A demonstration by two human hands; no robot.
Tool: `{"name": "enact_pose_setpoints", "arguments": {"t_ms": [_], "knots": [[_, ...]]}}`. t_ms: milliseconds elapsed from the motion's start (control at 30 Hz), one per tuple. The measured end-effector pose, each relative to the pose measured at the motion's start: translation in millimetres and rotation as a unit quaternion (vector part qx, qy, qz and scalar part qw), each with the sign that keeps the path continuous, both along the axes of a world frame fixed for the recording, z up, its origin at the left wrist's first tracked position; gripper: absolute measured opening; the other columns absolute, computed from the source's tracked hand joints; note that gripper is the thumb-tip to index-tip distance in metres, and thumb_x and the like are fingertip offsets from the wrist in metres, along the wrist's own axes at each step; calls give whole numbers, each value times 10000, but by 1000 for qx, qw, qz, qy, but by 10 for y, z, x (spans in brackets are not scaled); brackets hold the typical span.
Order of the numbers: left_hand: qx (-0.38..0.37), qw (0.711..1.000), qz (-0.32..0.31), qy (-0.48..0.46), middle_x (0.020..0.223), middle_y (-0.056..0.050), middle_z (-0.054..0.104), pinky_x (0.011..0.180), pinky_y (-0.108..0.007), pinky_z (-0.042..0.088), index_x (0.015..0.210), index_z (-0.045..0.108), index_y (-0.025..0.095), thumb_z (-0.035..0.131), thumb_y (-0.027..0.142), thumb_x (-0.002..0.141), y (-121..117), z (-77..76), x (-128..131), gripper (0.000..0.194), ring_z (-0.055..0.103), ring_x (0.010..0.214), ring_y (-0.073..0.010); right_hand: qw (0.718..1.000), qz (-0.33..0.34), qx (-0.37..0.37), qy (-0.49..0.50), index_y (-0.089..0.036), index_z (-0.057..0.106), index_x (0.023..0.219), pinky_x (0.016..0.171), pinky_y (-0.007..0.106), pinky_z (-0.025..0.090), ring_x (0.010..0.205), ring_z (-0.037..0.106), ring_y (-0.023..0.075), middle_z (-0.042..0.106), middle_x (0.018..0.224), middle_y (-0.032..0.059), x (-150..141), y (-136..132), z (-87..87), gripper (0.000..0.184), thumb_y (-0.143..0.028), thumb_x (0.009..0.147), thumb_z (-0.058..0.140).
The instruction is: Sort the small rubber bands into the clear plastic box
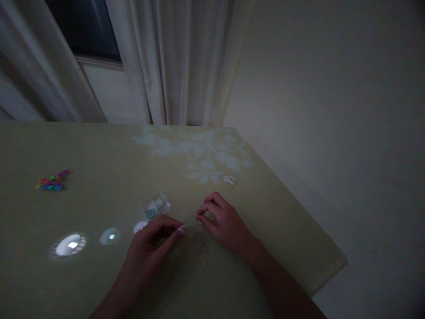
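Note:
Thumb and forefinger of my left hand (151, 248) are closed on thin white bands (182, 228) at their tips. A short way to the right, my right hand (224, 221) has its fingertips drawn together over the table; whatever they hold is too small and dark to make out. Below and between the hands lie a pink ring-shaped band (204, 248) and a pale yellow one (201, 264). Just beyond my left hand is a clear plastic box (161, 202) with compartments, and a coiled greenish band (152, 214) shows in it.
A pile of small multicoloured pieces (53, 181) lies on the table (99, 159) at the left. Toward the back right is a small white item (229, 180). Light reflections show on the tabletop. Curtains (186, 62) and a wall (325, 110) stand behind the table.

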State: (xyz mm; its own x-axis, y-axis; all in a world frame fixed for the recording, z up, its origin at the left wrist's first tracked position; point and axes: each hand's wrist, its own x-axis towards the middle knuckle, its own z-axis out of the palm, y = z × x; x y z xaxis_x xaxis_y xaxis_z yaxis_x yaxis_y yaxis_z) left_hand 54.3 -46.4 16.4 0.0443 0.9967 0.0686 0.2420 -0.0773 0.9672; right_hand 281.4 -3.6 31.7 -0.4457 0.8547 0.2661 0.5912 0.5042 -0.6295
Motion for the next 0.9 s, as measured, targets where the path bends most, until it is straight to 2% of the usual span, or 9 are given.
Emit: {"name": "enact_pose_setpoints", "arguments": {"t_ms": [100,167,367,433,500,567,633,767,900], "knots": [[-2,1000,26,13,880,-31,823,720,-281,611,885,821,264,739,461,882,-1,9,-8,213,774,806,-222,994,28,-68,-82,-197,726,969,885,291,514,984,641,178,625,1102,49,66,67,-3,61,-220,932,768],[6,999,38,22,929,-34,842,750,-296,624,910,841,280,738,462,875,-7,15,-8,212,792,855,-240,990,50,-85,-102,-189,717,948,874,272,506,994,637,172,626,1115,50,62,80,-23,45,-180,924,754],[20,998,39,48,905,-23,854,694,-299,633,890,856,304,754,449,846,-22,-13,-24,183,810,806,-244,985,62,-49,-154,-170,647,919,872,304,483,1021,598,211,619,1074,76,-6,62,-79,44,-152,912,687],[28,998,41,50,897,-17,854,708,-297,636,886,856,309,754,429,848,-21,-25,-35,162,810,800,-236,990,74,-57,-110,-176,633,933,877,302,477,1018,586,205,603,1074,70,-9,53,-65,48,-149,917,669],[50,997,33,47,901,-7,855,731,-287,637,894,858,320,747,390,855,-18,-27,-42,137,810,811,-224,992,94,-84,-13,-187,625,955,884,284,470,1018,576,183,577,1083,54,-16,34,-34,47,-157,934,655],[74,996,16,43,900,1,853,729,-268,633,904,859,327,727,338,863,-14,-17,-42,138,807,806,-208,982,116,-126,83,-197,617,971,831,258,463,939,558,149,551,1074,35,-37,2,0,22,-201,969,638],[88,995,-3,40,893,4,850,716,-251,626,913,858,326,707,301,872,-10,1,-35,159,803,793,-195,967,137,-163,144,-199,608,962,759,244,445,847,521,130,535,1048,25,-74,-40,22,75,-264,997,625],[88,995,-20,32,865,-3,839,680,-234,613,919,847,300,705,299,883,-16,40,-17,147,792,761,-185,944,159,-203,204,-196,619,945,760,256,433,871,520,137,541,1047,32,-154,-104,28,159,-340,1012,622],[92,995,-6,29,850,-22,817,670,-248,612,881,821,259,704,324,895,-36,65,-4,134,773,753,-192,935,123,-229,242,-190,696,941,802,281,447,907,565,151,577,1028,35,-144,-64,31,243,-417,1014,648]]}}
